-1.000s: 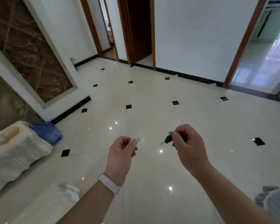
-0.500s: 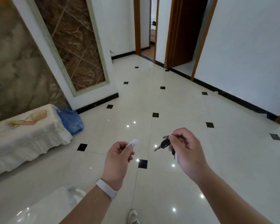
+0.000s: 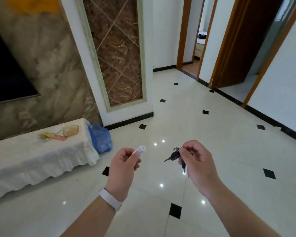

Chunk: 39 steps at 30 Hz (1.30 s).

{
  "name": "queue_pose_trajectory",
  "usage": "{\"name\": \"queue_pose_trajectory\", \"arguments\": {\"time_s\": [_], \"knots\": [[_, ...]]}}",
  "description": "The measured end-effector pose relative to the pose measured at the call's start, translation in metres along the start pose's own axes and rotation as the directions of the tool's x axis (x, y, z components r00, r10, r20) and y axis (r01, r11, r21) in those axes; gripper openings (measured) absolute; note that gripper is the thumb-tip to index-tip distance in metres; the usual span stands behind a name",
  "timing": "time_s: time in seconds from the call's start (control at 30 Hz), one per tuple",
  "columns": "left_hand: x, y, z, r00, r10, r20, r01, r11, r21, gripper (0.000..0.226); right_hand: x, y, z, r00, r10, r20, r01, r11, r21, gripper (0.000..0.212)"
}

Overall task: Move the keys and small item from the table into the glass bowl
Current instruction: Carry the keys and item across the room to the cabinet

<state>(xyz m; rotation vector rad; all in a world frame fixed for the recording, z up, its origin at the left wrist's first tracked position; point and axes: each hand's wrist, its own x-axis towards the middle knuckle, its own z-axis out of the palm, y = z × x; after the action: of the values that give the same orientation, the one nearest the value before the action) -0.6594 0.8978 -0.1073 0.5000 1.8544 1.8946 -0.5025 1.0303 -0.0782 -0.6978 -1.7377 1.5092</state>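
My left hand (image 3: 122, 165) pinches a small white item (image 3: 140, 150) that sticks up past my thumb. My right hand (image 3: 197, 162) holds a bunch of dark keys (image 3: 173, 156) by the ring, and they dangle to the left of my fingers. Both hands hang in the air above the tiled floor. The amber glass bowl (image 3: 71, 130) stands far to the left on a low bench covered with white cloth (image 3: 32, 161), well away from both hands.
A blue bag (image 3: 100, 138) leans against the bench's right end. Small yellow and orange objects (image 3: 49, 135) lie beside the bowl. A dark screen (image 3: 7, 77) hangs on the marble wall. Open doorways (image 3: 193, 48) lie ahead to the right.
The view has swung left, so the bench and bowl have come further into view and nearer. Both hands keep their grips and stay in front of me.
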Motion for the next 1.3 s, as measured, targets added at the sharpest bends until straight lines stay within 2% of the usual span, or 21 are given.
{"name": "queue_pose_trajectory", "arguments": {"time_s": [0.23, 0.4, 0.57, 0.7, 0.83, 1.0, 1.17, 1.3], "knots": [[0.099, -0.009, -0.017, 0.989, -0.043, -0.141, 0.045, 0.999, 0.008, 0.014, 0.113, 0.038, 0.054, 0.988, 0.051, 0.142, -0.059, 0.997, 0.053, 0.021], [0.193, -0.009, -0.022, 0.96, -0.063, -0.273, 0.066, 0.998, 0.004, 0.009, 0.224, 0.065, 0.101, 0.965, 0.066, 0.255, -0.087, 0.994, 0.073, 0.022], [0.273, 0.006, -0.029, 0.919, -0.062, -0.389, 0.073, 0.997, 0.015, 0.024, 0.33, 0.07, 0.148, 0.909, 0.056, 0.413, -0.1, 0.991, 0.087, 0.011], [0.325, 0.02, -0.046, 0.861, -0.038, -0.508, 0.07, 0.997, 0.045, 0.013, 0.397, 0.072, 0.191, 0.855, 0.015, 0.519, -0.035, 0.999, 0.028, 0.011], [0.356, 0.029, -0.065, 0.841, -0.002, -0.541, 0.049, 0.996, 0.072, 0.01, 0.433, 0.078, 0.236, 0.792, 0.031, 0.609, -0.073, 0.996, 0.044, 0.009], [0.409, 0.021, -0.103, 0.775, -0.017, -0.632, 0.055, 0.998, 0.04, 0.009, 0.473, 0.092, 0.296, 0.758, 0.034, 0.651, -0.066, 0.998, 0.024, 0.01], [0.469, 0.002, -0.149, 0.779, -0.06, -0.624, 0.048, 0.998, -0.035, 0.008, 0.508, 0.11, 0.363, 0.738, 0.071, 0.671, -0.072, 0.997, -0.027, 0.009], [0.528, -0.004, -0.2, 0.764, -0.086, -0.64, 0.05, 0.996, -0.074, 0.006, 0.541, 0.116, 0.431, 0.75, 0.08, 0.657, -0.046, 0.997, -0.07, 0.013]]}}
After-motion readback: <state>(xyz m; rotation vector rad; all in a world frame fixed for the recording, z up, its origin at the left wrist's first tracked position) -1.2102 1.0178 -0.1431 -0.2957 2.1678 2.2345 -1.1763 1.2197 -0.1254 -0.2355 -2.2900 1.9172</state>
